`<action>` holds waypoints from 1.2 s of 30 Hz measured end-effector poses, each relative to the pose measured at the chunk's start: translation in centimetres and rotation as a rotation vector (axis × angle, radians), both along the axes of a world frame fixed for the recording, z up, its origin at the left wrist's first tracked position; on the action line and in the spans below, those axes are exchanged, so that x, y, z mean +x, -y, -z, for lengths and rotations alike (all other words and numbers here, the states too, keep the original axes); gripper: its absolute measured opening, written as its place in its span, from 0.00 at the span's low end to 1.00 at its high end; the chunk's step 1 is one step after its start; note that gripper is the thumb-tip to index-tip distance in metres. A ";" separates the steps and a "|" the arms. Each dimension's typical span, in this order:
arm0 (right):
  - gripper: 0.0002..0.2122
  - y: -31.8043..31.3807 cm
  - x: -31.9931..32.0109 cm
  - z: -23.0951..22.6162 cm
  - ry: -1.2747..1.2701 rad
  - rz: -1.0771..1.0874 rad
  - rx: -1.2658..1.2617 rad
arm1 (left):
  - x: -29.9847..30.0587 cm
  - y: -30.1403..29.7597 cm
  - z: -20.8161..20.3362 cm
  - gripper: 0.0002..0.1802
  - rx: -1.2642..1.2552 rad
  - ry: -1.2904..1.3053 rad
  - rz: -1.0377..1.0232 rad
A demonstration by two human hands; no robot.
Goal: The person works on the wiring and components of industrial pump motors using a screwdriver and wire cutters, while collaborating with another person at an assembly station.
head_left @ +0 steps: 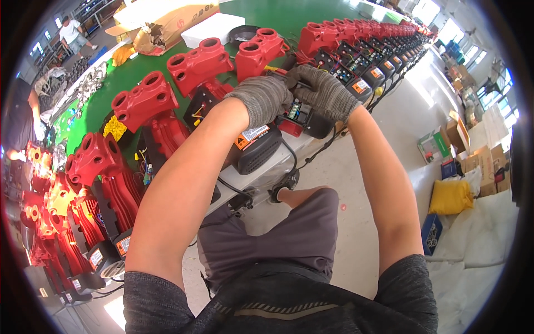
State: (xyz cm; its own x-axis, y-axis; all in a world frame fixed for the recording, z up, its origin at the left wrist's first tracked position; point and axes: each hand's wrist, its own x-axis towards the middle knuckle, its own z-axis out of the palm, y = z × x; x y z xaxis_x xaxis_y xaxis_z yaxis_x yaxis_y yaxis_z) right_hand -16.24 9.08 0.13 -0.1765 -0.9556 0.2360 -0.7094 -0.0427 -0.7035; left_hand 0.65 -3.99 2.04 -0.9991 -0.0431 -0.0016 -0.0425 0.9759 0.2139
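Nearest, the wearer's grey shorts [267, 236] face the white table edge [240, 179], so both bare forearms reach forward over it. Black cables [328, 143] hang past the edge, presumably to keep the bench top free. Just inside the edge lies a black-covered end [260, 147] with an orange label, its cover facing the wearer, which likely keeps that end in reach. Beyond it, the left hand [264, 100] and right hand [324, 92], both in grey knitted gloves, meet over an opened red-and-black unit [317, 124]; its green circuit board [293, 109] shows just below them. Grip: fingers curled, hands narrow and close together; what they hold, if anything, is hidden, cannot tell. The two-handed closeness suggests small parts needing steadying. A red casting [260, 53] stands behind, and similar units [356, 61] line the bench to the right, their open electronics toward the near side, probably for working along the row. Farther back on the green bench top [289, 10] sit a white block [218, 29] and a cardboard box [172, 23], apart from the row. Farthest, upper left, stands another person [71, 32].
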 end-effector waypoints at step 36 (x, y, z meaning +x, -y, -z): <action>0.12 12.8 -8.1 -14.2 -0.543 0.093 0.077 | 1.2 -0.5 0.4 0.11 0.073 -0.035 0.018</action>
